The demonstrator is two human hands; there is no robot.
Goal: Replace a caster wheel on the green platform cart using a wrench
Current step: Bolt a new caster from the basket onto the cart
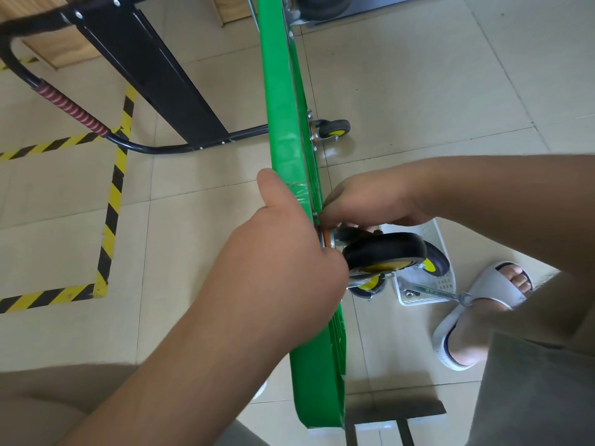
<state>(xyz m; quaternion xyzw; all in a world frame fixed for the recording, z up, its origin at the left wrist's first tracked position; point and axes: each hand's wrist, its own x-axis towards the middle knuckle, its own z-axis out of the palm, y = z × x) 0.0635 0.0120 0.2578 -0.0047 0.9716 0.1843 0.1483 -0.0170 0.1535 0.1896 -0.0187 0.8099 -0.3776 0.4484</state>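
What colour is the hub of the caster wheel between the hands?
Yellow hub, black tyre; head view.

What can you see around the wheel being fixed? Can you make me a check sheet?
Surface: beige tiled floor; the green cart stands on its edge on it.
Job's things: caster at the cart's underside; wrench lies on a white tray, in neither hand; spare wheel on the tray.
Clutter: nothing seen.
Hands: left hand grips the cart's edge; right hand curls its fingers at the caster's mount, and what they pinch is hidden.
Cables: nothing seen.
Surroundings: yellow-black tape on the floor; black handle with a red grip; a slipper beside the tray.
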